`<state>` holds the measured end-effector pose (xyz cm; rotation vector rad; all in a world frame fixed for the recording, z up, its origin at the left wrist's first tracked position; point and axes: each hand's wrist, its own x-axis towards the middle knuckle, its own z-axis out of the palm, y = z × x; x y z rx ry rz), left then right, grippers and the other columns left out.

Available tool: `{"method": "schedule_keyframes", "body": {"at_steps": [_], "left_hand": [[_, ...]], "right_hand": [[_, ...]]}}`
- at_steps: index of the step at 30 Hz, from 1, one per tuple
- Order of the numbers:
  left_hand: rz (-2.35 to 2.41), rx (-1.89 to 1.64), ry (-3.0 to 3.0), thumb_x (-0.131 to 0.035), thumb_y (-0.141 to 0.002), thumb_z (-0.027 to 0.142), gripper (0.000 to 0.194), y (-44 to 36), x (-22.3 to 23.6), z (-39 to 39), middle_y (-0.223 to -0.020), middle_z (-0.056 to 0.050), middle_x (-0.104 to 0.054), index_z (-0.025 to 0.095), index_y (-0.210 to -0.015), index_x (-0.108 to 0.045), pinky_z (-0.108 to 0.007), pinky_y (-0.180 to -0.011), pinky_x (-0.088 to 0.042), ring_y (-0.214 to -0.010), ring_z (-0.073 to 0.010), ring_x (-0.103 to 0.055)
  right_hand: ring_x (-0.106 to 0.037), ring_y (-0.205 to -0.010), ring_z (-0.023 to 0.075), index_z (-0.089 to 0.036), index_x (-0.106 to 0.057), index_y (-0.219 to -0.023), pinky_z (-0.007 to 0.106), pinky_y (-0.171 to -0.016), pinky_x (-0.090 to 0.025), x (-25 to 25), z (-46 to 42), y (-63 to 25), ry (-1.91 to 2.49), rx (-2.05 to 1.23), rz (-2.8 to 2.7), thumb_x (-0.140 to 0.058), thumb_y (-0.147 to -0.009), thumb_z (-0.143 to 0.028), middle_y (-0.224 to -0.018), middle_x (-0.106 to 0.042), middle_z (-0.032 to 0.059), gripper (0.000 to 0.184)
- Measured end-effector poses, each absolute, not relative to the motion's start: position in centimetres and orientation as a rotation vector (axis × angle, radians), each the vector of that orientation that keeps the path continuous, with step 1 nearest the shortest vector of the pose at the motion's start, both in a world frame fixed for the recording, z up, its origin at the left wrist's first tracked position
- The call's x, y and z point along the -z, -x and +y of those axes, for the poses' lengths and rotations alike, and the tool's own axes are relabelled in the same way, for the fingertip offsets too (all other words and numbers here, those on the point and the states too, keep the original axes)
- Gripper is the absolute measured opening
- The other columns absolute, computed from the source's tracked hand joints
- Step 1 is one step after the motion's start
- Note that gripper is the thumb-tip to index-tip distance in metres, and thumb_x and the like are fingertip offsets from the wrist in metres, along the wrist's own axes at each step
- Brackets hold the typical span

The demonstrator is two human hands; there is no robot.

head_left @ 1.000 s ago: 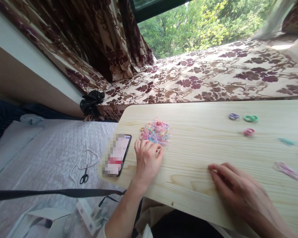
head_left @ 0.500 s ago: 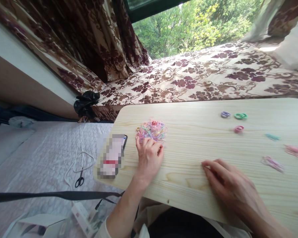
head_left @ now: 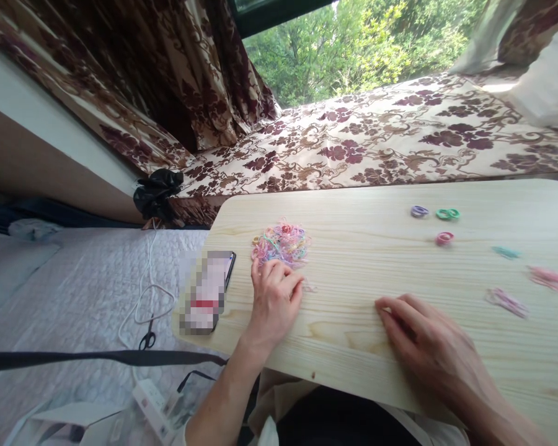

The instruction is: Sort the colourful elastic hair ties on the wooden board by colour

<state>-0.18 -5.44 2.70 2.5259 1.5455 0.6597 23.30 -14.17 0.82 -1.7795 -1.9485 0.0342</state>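
Note:
My left hand [head_left: 276, 300] is closed at the near edge of a tangled pile of thin, multicoloured rubber bands [head_left: 283, 243]. Its thumb and forefinger are pinched together, and a pale pink rubber band [head_left: 310, 286] pokes out at their tips. Resting on the wooden table, my right hand [head_left: 430, 347] has its thumb and forefinger drawn together; whatever they may hold is too small to make out. Beyond it lie small separate groups of bands: purple [head_left: 419, 212], green [head_left: 447, 214], dark pink [head_left: 444, 239], teal [head_left: 506, 252], pink [head_left: 547, 279] and lilac-pink [head_left: 506, 302].
A phone [head_left: 230, 272] with a blurred screen lies at the left end of the table [head_left: 348, 248]. Left of the table, scissors [head_left: 147, 339] and a white cable [head_left: 144, 291] rest on a quilted bed. A patterned window seat [head_left: 344, 152] borders the far side.
My left hand has drawn slightly back from the pile, and a pale pink band now shows at its fingertips. My right hand stays almost in place. The view has shifted slightly.

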Motion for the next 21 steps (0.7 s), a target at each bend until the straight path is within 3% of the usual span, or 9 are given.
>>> {"method": "schedule_keyframes", "body": {"at_steps": [4,7,19,21], "left_hand": [[1.508,-0.583,-2.592,-0.058,-0.086,0.014,0.02,-0.3,-2.7,-4.9,-0.087,-0.002,-0.062,0.028,-0.092,-0.071,-0.061,-0.114,-0.019,-0.101,-0.0218,-0.053],[1.499,-0.547,-2.616,-0.06,-0.086,0.017,0.014,-0.5,-2.8,-4.7,-0.09,-0.003,-0.062,0.026,-0.083,-0.07,-0.063,-0.115,-0.017,-0.103,-0.0227,-0.052],[1.57,-0.628,-2.548,-0.054,-0.087,0.014,0.013,0.4,-3.4,-5.8,-0.088,-0.003,-0.064,0.02,-0.078,-0.061,-0.057,-0.112,-0.024,-0.1,-0.0216,-0.054],[1.56,-0.661,-2.495,-0.055,-0.086,0.013,0.013,0.8,-3.6,-6.0,-0.086,-0.002,-0.064,0.021,-0.076,-0.06,-0.053,-0.109,-0.03,-0.097,-0.0211,-0.055]], "right_hand": [[-0.064,-0.071,0.0149,-0.024,-0.065,-0.093,0.027,-0.064,-0.044,-0.8,-14.2,-23.3,1.784,-0.026,-1.947,-0.045,-0.094,-0.033,-0.081,-0.067,0.0008,0.023],[-0.063,-0.071,0.015,-0.024,-0.065,-0.094,0.027,-0.063,-0.044,-0.8,-14.2,-23.2,1.774,-0.001,-1.944,-0.045,-0.094,-0.033,-0.081,-0.066,0.0006,0.022],[-0.063,-0.072,0.0144,-0.024,-0.064,-0.095,0.027,-0.064,-0.043,-0.4,-14.3,-23.3,1.766,0.011,-1.948,-0.045,-0.095,-0.032,-0.081,-0.066,0.0002,0.021],[-0.062,-0.071,0.0142,-0.024,-0.064,-0.095,0.027,-0.064,-0.042,-0.2,-14.3,-23.2,1.762,0.025,-1.938,-0.044,-0.095,-0.032,-0.081,-0.066,-0.0001,0.021]]}}
